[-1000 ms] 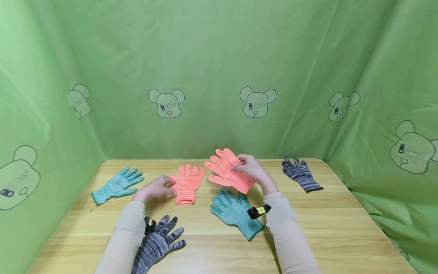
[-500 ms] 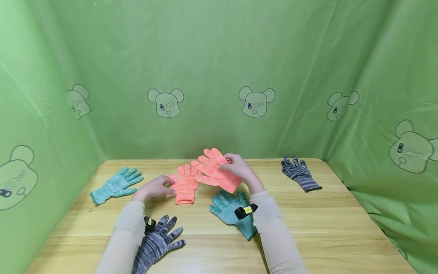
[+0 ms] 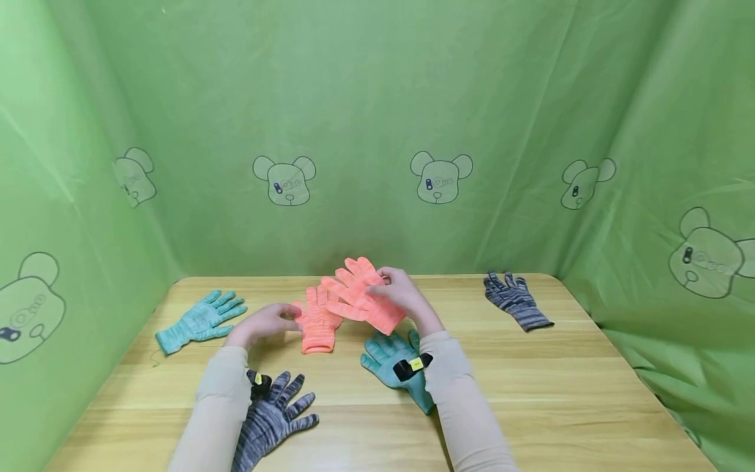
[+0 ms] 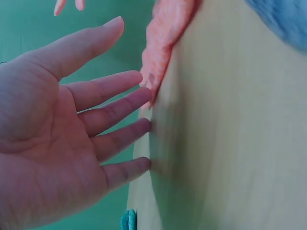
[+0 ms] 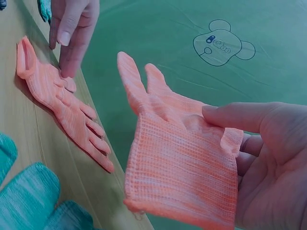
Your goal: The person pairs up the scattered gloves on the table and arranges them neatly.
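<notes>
An orange knit glove [image 3: 364, 296] hangs above the table, pinched between the thumb and fingers of my right hand [image 3: 402, 292]. In the right wrist view this held glove [image 5: 184, 163] shows its cuff toward the camera. A second orange glove [image 3: 318, 328] lies flat on the table, fingers toward the far edge, partly hidden behind the raised one. My left hand [image 3: 265, 324] is at its thumb side. The left wrist view shows that hand [image 4: 72, 124] with fingers extended and spread, fingertips by the lying glove [image 4: 165, 38]; whether they touch it is unclear.
One teal glove [image 3: 385, 360] lies under my right wrist, another [image 3: 200, 322] at the table's left. A grey-black striped glove [image 3: 268, 419] is partly covered by my left forearm; its like [image 3: 519, 303] lies far right. Green curtains [image 3: 360, 98] surround the wooden table [image 3: 566, 406].
My right hand has carried the raised orange glove leftward, so it now overlaps the lying orange glove in the head view. My left hand has stayed nearly still.
</notes>
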`<move>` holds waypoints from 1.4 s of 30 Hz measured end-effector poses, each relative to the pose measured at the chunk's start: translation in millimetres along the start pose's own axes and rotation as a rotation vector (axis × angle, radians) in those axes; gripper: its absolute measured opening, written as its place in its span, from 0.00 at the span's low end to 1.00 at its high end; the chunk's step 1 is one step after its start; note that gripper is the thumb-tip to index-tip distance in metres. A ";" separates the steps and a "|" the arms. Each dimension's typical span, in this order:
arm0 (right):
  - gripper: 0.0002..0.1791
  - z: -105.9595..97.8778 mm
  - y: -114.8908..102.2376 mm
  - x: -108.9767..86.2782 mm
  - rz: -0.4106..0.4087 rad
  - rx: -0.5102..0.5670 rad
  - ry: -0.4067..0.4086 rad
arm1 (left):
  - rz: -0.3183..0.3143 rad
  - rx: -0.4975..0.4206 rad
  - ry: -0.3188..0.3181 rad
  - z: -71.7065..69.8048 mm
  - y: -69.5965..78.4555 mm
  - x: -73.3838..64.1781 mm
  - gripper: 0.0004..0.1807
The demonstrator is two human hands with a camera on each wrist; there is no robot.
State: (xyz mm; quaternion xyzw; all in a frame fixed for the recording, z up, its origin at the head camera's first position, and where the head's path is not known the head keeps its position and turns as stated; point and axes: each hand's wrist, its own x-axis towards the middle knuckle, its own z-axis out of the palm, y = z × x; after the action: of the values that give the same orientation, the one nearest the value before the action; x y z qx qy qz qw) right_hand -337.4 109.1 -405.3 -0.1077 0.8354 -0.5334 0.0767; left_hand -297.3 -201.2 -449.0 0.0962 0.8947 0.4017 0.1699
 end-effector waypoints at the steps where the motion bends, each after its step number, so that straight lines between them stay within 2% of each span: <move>1: 0.13 0.9 -0.3 0.0 0.000 0.003 0.001 | 0.008 0.002 0.003 -0.2 0.6 0.2 0.33; 5: 0.14 4.2 0.2 1.2 0.000 0.010 0.007 | 0.019 -0.019 0.023 -2.5 3.7 -0.2 0.33; 15: 0.14 10.3 0.7 4.2 0.008 0.025 0.036 | 0.093 -0.083 0.051 -10.9 16.1 -7.5 0.37; 23: 0.14 17.9 -3.4 4.7 -0.016 0.037 0.067 | 0.101 -0.173 0.076 -7.6 21.2 -8.7 0.36; 31: 0.13 28.2 -6.5 7.9 -0.007 0.103 0.101 | 0.110 -0.263 0.093 -4.2 31.1 -11.2 0.35; 36: 0.12 35.0 -5.5 9.5 0.019 0.130 0.100 | 0.104 -0.331 0.087 0.6 35.2 -9.2 0.32; 42: 0.11 40.1 -3.3 10.1 0.009 0.152 0.102 | 0.103 -0.536 0.013 8.3 34.1 -3.2 0.32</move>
State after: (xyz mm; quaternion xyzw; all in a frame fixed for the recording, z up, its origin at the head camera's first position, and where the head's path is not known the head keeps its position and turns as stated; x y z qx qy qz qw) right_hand -337.0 70.0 -419.2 -0.0706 0.7957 -0.5999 0.0445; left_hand -290.0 -174.0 -427.8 0.0907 0.7514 0.6329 0.1630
